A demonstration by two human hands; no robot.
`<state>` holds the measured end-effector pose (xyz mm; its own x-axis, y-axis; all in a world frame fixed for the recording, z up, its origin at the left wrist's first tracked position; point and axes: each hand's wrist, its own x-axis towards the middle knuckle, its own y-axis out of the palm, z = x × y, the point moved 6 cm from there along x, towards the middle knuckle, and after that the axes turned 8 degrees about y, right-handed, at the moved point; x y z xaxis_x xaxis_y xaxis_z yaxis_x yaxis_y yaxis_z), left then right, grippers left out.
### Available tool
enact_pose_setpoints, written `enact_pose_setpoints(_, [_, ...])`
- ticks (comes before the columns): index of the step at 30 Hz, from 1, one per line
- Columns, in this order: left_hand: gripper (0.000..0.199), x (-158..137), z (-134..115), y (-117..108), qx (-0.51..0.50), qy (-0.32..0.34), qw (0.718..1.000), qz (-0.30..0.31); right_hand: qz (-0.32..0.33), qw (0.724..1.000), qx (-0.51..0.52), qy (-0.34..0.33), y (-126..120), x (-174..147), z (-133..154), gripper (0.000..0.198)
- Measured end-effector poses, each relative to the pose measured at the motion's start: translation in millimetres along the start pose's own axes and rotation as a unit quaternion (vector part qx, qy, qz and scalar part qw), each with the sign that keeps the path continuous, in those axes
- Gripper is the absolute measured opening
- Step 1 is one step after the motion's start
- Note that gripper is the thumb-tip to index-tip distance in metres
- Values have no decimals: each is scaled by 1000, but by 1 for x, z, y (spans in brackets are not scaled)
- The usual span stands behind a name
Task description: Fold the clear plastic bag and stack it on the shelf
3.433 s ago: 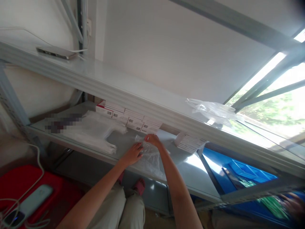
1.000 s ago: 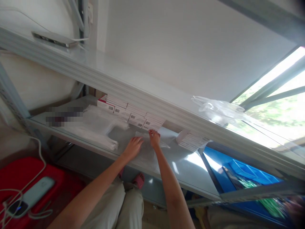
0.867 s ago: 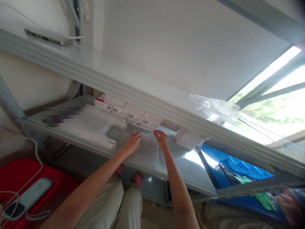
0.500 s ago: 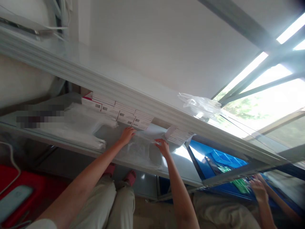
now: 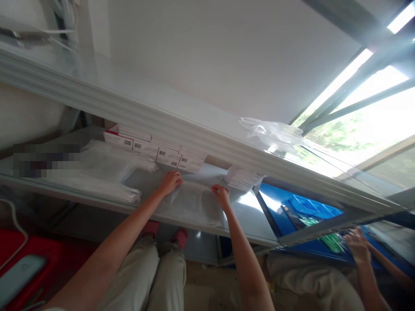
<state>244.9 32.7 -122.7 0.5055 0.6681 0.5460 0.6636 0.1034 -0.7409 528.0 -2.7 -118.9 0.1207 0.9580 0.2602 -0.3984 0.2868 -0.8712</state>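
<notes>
A clear plastic bag (image 5: pixel 191 203) lies spread on the grey shelf between my hands. My left hand (image 5: pixel 171 182) pinches its upper left corner, fingers closed. At the upper right corner, my right hand (image 5: pixel 221 195) grips the film between thumb and fingers. To the left, a pile of clear plastic bags (image 5: pixel 106 166) rests flat on the same shelf. Just behind my left hand stands a row of white boxes (image 5: pixel 168 156) with barcodes. Beyond my right hand is a smaller stack of white boxes (image 5: pixel 243 178), partly under the upper shelf.
The upper shelf edge (image 5: pixel 155 114) runs above my hands, with crumpled plastic (image 5: pixel 272 131) on it. At right, another person's hands (image 5: pixel 356 246) are over a blue table with a blue divided tray (image 5: pixel 314 207). A red stool (image 5: pixel 48 255) is at lower left.
Between my hands the plastic bag now lies smoother and flatter, its top edge more stretched out. Both hands keep nearly the same places, and the view has shifted slightly.
</notes>
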Motion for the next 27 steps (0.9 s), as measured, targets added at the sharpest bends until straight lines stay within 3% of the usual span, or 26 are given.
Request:
enact_pose_setpoints(4, [11, -2, 14, 0, -5, -52, 998, -24, -1, 1000, -3, 22, -4, -1, -8, 28])
enact_pose_setpoints(8, [14, -6, 26, 7, 13, -99, 995, -11, 10, 999, 6, 48, -4, -3, -16, 31])
enact_pose_setpoints(15, [16, -6, 22, 7, 14, -93, 996, -5, 84, 995, 26, 40, 9, -3, -15, 36])
enact_pose_setpoints(19, [15, -6, 22, 7, 11, -95, 995, -1, 56, 997, 19, 52, 9, -1, -11, 32])
enact_pose_setpoints(23, [14, -5, 23, 8, 10, -91, 996, 1, 20, 999, 30, -2, 8, 0, 11, 46])
enact_pose_setpoints(27, [7, -4, 22, 6, -1, -87, 996, -4, 70, 995, -12, -70, 18, 2, 39, 27])
